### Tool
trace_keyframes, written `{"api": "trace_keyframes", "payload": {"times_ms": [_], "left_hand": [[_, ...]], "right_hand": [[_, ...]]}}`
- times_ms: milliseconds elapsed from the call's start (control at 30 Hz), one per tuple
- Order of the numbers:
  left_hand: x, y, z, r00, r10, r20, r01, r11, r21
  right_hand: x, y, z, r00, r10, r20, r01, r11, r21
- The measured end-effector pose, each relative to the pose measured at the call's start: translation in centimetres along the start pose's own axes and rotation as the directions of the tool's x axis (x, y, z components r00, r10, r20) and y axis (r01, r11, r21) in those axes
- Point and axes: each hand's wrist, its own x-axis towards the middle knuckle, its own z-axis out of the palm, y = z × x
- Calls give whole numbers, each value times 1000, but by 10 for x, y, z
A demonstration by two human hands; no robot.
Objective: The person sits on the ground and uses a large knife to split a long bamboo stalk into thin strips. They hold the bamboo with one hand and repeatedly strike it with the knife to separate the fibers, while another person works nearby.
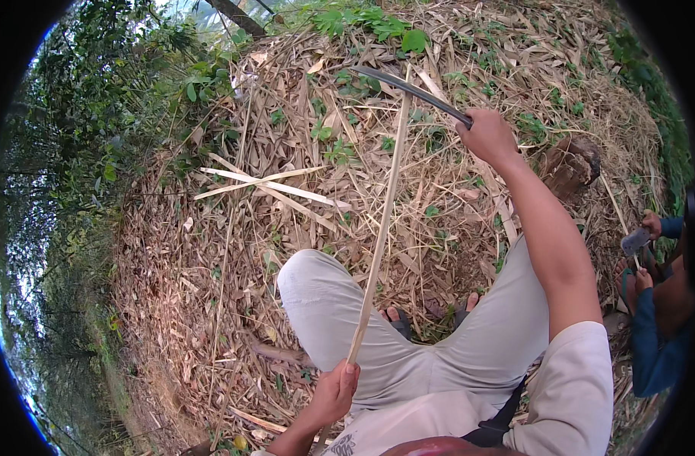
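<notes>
A long, pale strip of split bamboo runs from my lap up and away, tilted slightly right. Near its lower end my left hand is closed round it, beside my left thigh. My right hand grips the handle of a long, dark-bladed knife, arm stretched forward. The blade crosses the strip close to its far end; whether it touches or only overlaps in view I cannot tell. Several cut pale strips lie crossed on the ground, left of the held one.
Dry leaves and bamboo litter cover the ground. A cut stump stands to the right of my forearm. At the far right, a co-worker in blue sleeves holds a blade and a thin strip. Green bushes grow along the left.
</notes>
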Motion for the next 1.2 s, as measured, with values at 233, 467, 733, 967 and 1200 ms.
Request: {"api": "trace_keyframes", "payload": {"times_ms": [233, 467, 733, 967, 1200], "left_hand": [[23, 7, 3, 992, -76, -98, 67, 994, -92], [-15, 19, 2, 990, -134, -40, 128, 985, -113], [-25, -12, 9, 984, -175, 31, 178, 973, -150], [-30, -5, 16, 976, -211, -46, 202, 969, -140], [-80, -47, 8, 996, -93, 2, 93, 996, -6]], "right_hand": [[-71, -72, 21, 821, -519, 239, 544, 837, -51], [1, 2, 4, 985, -130, 118, 140, 987, -82], [-2, -26, 26, 985, -96, 147, 99, 995, -16], [-30, -48, 33, 930, -296, 216, 313, 948, -50], [21, 26, 30, 968, 251, 28, -252, 966, 59]]}}
